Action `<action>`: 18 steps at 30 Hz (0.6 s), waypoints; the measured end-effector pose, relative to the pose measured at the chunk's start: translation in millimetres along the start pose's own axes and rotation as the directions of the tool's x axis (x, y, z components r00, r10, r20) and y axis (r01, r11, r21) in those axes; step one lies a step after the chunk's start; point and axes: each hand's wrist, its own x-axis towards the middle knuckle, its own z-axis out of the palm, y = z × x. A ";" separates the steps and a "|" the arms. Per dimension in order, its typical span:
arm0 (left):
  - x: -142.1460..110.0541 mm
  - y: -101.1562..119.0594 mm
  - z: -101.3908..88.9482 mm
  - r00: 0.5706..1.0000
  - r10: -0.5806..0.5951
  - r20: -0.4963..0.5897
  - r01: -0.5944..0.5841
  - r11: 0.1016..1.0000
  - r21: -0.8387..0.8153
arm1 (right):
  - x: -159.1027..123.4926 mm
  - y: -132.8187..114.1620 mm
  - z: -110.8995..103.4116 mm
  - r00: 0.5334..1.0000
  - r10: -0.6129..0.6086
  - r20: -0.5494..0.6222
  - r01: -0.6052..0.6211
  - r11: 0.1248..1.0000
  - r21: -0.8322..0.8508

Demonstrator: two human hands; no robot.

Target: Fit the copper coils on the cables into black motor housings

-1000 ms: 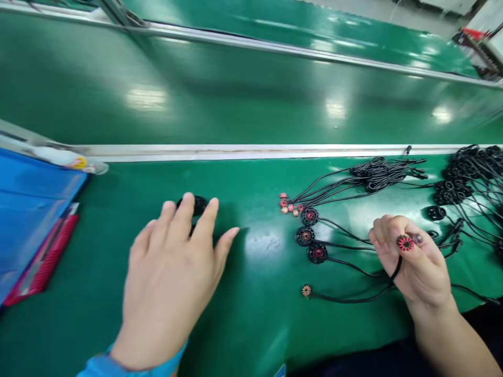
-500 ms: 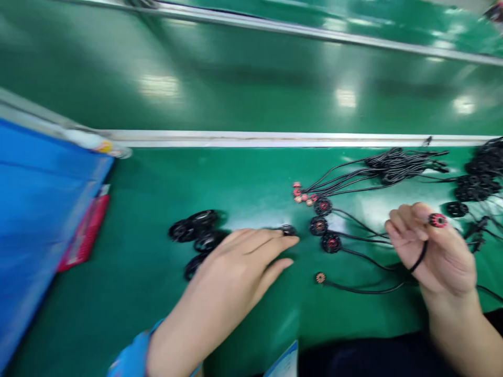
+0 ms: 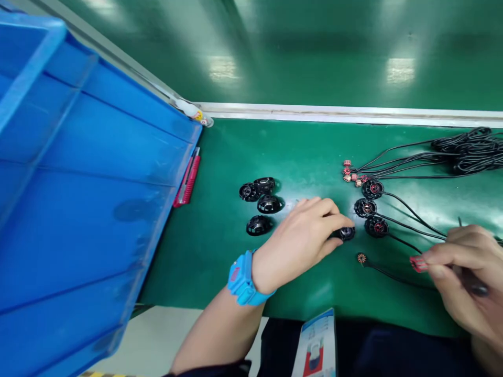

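My left hand (image 3: 304, 233), with a blue watch on its wrist, rests on the green mat with its fingertips pinched on a small black round housing (image 3: 346, 233). To its left lie several more black housings (image 3: 260, 203). My right hand (image 3: 463, 272) holds a red-wound coil (image 3: 418, 264) between thumb and fingers, its black wire trailing across the palm. Between the hands, three black housings fitted with red coils (image 3: 369, 208) lie in a column with wires running right, and one bare coil on a wire (image 3: 361, 258) lies below them.
A large blue plastic crate (image 3: 90, 173) fills the left side. A red tool (image 3: 187, 180) lies beside its wall. A bundle of black wires (image 3: 463, 149) with small coils (image 3: 350, 172) at their ends lies at the back right. A metal rail (image 3: 353, 114) borders the mat.
My left hand slid right from the pile of black housings, dragging one housing toward the fitted ones. My right hand lowered with its coil. The view swung left, revealing the blue crate.
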 end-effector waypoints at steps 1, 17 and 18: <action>0.9 2.1 2.2 1.000 0.022 0.008 -0.022 0.999 -0.029 | 1.1 -1.2 1.3 0.999 -0.030 0.015 0.031 0.999 -0.034; 13.2 15.4 39.7 0.991 0.134 -0.022 -0.128 0.872 -0.472 | 4.6 4.5 16.3 0.873 -0.316 0.371 0.454 0.803 -0.387; 13.9 15.0 41.1 0.990 0.140 -0.028 -0.136 0.859 -0.493 | 5.5 3.1 16.3 0.868 -0.309 0.389 0.461 0.795 -0.395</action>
